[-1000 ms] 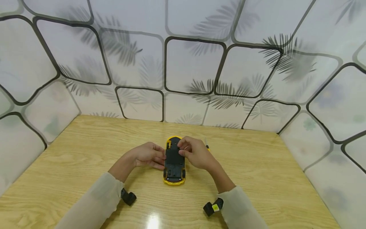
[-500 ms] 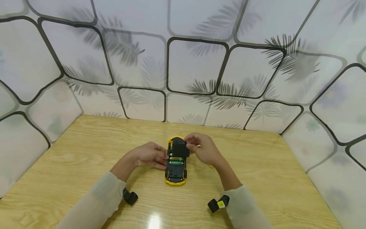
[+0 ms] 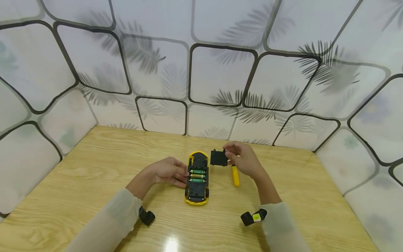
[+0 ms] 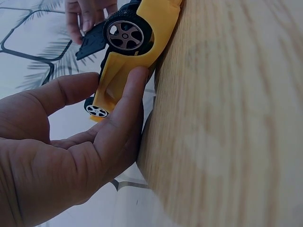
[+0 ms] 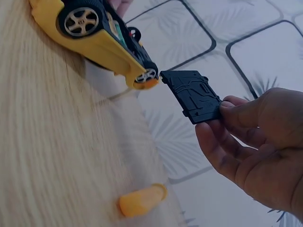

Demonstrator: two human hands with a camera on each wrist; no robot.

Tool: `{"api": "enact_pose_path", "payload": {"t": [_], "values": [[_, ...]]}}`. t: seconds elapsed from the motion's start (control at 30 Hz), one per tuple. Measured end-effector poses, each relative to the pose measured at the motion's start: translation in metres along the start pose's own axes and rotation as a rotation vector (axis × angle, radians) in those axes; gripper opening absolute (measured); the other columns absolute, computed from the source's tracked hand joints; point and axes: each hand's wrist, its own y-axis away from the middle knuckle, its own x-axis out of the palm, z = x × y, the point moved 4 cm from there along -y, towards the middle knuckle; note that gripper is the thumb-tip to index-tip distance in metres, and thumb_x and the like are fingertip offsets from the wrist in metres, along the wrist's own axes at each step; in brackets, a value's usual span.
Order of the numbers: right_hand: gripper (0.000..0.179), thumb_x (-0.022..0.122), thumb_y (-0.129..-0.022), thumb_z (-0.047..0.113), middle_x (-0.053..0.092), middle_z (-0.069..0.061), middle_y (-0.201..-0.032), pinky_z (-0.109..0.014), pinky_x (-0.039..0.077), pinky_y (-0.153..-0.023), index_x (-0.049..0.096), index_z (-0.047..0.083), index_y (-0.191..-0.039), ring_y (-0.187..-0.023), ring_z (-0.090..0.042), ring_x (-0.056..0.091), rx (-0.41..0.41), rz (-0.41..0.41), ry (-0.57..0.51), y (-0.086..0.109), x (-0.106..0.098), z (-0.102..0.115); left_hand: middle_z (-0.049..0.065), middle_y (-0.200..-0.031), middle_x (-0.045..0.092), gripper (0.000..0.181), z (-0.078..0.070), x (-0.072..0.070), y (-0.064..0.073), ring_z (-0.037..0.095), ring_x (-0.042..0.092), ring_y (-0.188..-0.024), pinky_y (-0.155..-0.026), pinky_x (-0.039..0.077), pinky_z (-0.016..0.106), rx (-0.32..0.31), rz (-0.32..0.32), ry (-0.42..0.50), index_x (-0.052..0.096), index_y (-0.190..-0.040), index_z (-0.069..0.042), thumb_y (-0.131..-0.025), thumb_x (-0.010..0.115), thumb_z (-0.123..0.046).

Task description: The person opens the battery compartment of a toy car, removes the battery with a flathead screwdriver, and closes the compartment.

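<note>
A yellow toy car (image 3: pixel 197 190) lies upside down on the wooden table, black underside up. Its battery bay is uncovered, and several green and gold batteries (image 3: pixel 197 176) lie side by side in it. My left hand (image 3: pixel 170 171) holds the car by its left side, thumb at the underside's edge and fingers along the yellow body (image 4: pixel 120 75). Up and right of the car, my right hand (image 3: pixel 245 159) pinches the black battery cover (image 3: pixel 218 158) between thumb and fingers. In the right wrist view the cover (image 5: pixel 191 94) is raised off the table, its small tabs showing.
A screwdriver with a yellow handle (image 3: pixel 235 176) lies on the table (image 3: pixel 283 196) to the right of the car, its upper part hidden behind the right hand. A patterned wall covering (image 3: pixel 217 77) rises at the table's back and sides.
My right hand has lifted the battery cover off the car and carried it to the right, exposing the batteries. The screwdriver's handle has come into view. The left hand keeps its hold on the car.
</note>
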Motion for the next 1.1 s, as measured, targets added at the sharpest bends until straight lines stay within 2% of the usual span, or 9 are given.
{"api": "enact_pose_path", "payload": {"t": [0.2, 0.4, 0.6, 0.8, 0.93, 1.1], "values": [[0.019, 0.059, -0.103, 0.0, 0.067, -0.017, -0.107, -0.044, 0.065, -0.074, 0.065, -0.001, -0.121, -0.089, -0.028, 0.068, 0.069, 0.038, 0.077, -0.013, -0.006, -0.011, 0.027, -0.12, 0.063, 0.047, 0.0, -0.001, 0.0, 0.029, 0.07, -0.099, -0.094, 0.06, 0.048, 0.011, 0.015, 0.002, 0.043, -0.143, 0.016, -0.101, 0.057, 0.0], [0.024, 0.057, -0.104, 0.002, 0.067, -0.02, -0.111, -0.04, 0.065, -0.073, 0.063, -0.005, -0.127, -0.085, -0.026, 0.071, 0.115, 0.134, 0.163, -0.03, -0.003, -0.02, 0.026, -0.119, 0.064, 0.045, 0.001, -0.001, 0.001, 0.03, 0.07, -0.101, -0.095, 0.059, 0.049, 0.012, 0.021, 0.005, 0.046, -0.142, 0.016, -0.101, 0.057, 0.0], [0.023, 0.056, -0.103, 0.0, 0.069, -0.021, -0.11, -0.039, 0.065, -0.072, 0.064, -0.006, -0.124, -0.082, -0.026, 0.072, 0.162, 0.23, 0.162, -0.04, 0.002, -0.024, 0.026, -0.119, 0.067, 0.045, 0.0, 0.001, 0.001, 0.031, 0.07, -0.103, -0.094, 0.06, 0.048, 0.01, 0.029, 0.002, 0.046, -0.142, 0.016, -0.102, 0.056, 0.0], [0.019, 0.059, -0.102, -0.001, 0.071, -0.017, -0.103, -0.038, 0.063, -0.071, 0.066, -0.004, -0.119, -0.075, -0.023, 0.071, 0.194, 0.294, 0.241, -0.046, 0.003, -0.031, 0.026, -0.121, 0.066, 0.048, -0.001, 0.002, 0.001, 0.03, 0.07, -0.102, -0.094, 0.06, 0.048, 0.01, 0.035, 0.005, 0.043, -0.144, 0.016, -0.101, 0.057, 0.0], [0.018, 0.06, -0.1, -0.004, 0.071, -0.014, -0.098, -0.036, 0.064, -0.072, 0.068, -0.003, -0.115, -0.073, -0.022, 0.07, 0.263, 0.316, 0.23, -0.048, 0.004, -0.036, 0.027, -0.122, 0.064, 0.052, -0.001, 0.001, 0.0, 0.031, 0.07, -0.102, -0.094, 0.059, 0.049, 0.007, 0.029, 0.009, 0.039, -0.147, 0.017, -0.101, 0.057, 0.0], [0.019, 0.06, -0.097, -0.009, 0.07, -0.015, -0.096, -0.035, 0.064, -0.071, 0.068, -0.005, -0.114, -0.075, -0.022, 0.069, 0.309, 0.334, 0.196, -0.05, 0.007, -0.037, 0.027, -0.122, 0.064, 0.051, 0.0, 0.0, 0.0, 0.032, 0.07, -0.103, -0.094, 0.06, 0.049, 0.01, 0.029, 0.007, 0.039, -0.147, 0.017, -0.101, 0.056, 0.001]]}}
